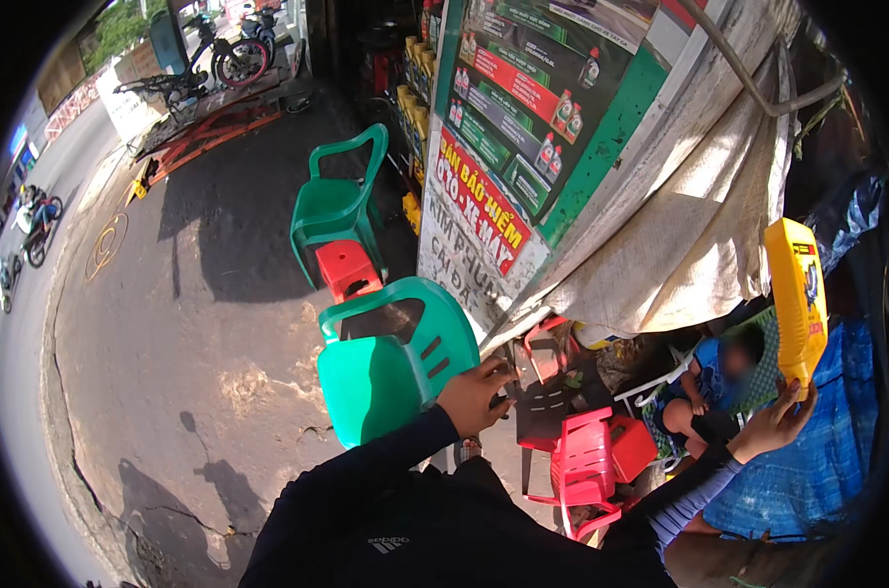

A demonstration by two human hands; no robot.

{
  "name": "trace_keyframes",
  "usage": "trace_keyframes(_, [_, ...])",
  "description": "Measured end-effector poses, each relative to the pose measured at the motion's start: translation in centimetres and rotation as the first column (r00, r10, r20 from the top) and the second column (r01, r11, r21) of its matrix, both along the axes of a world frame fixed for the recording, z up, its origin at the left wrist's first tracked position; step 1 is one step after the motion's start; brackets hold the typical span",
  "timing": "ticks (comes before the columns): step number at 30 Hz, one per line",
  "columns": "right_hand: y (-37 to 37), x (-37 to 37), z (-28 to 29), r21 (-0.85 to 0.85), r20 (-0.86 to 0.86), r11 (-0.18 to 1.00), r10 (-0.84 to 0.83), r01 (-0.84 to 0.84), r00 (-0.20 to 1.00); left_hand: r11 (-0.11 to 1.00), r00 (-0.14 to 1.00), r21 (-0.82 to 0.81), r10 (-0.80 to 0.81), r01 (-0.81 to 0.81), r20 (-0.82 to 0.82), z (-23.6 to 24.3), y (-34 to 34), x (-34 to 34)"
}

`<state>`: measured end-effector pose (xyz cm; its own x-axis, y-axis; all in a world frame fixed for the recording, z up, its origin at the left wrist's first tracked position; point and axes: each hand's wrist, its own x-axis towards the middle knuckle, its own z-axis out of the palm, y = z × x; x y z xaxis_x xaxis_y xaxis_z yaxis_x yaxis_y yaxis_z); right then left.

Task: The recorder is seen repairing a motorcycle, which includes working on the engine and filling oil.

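Observation:
My right hand is raised at the right with its fingers around the bottom end of a yellow motor oil bottle. The bottle stands nearly upright and has a printed label. Toward the middle, my left hand is closed, fingers curled, with a small dark thing at the fingertips that I cannot make out. Just left of that hand is a green plastic chair, partly in shade. Whether hand and chair touch, I cannot tell.
Another green chair and a red stool stand farther off. Red plastic chairs are near my right forearm, where a person reclines beside a blue tarp. A poster board and hanging cloth rise ahead.

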<state>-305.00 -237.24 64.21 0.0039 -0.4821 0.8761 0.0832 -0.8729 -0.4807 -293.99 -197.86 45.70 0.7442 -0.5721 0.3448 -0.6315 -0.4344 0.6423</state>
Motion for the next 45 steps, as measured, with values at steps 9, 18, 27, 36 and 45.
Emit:
trace_keyframes(9, [-14.1, 13.7, 7.3, -0.603, -0.49, 0.746, -0.068, -0.282, 0.869, 0.985, 0.94, -0.108, 0.089, -0.131, -0.328, -2.6, -6.9, -0.2])
trace_keyframes(18, [-12.0, 13.8, 7.4, -0.563, -0.059, 0.792, 0.246, -0.236, 0.967, 0.988, 0.998, -0.152, 0.018, -0.027, -0.061, 3.6, -13.3, 2.6])
trace_keyframes(27, [-22.4, 29.0, 8.5, 0.647, -0.358, 0.466, 0.885, -0.604, 0.299, 0.898, 0.941, -0.33, -0.206, 0.29, 0.267, 15.0, -23.4, 6.1])
trace_keyframes(36, [5.3, 15.2, -4.2, -0.055, -0.415, 0.667, 0.661, -0.743, 0.625, -0.049, 0.439, -0.505, -0.569, -0.862, -0.695, -5.4, -1.3, -2.2])
trace_keyframes(45, [49.9, 8.5, -29.0, 0.197, -0.961, -0.2, 0.156, -0.96, -0.23, 0.816, 0.485, -0.139, 0.188, -0.562, -0.854, -6.9, 21.2, -13.3])
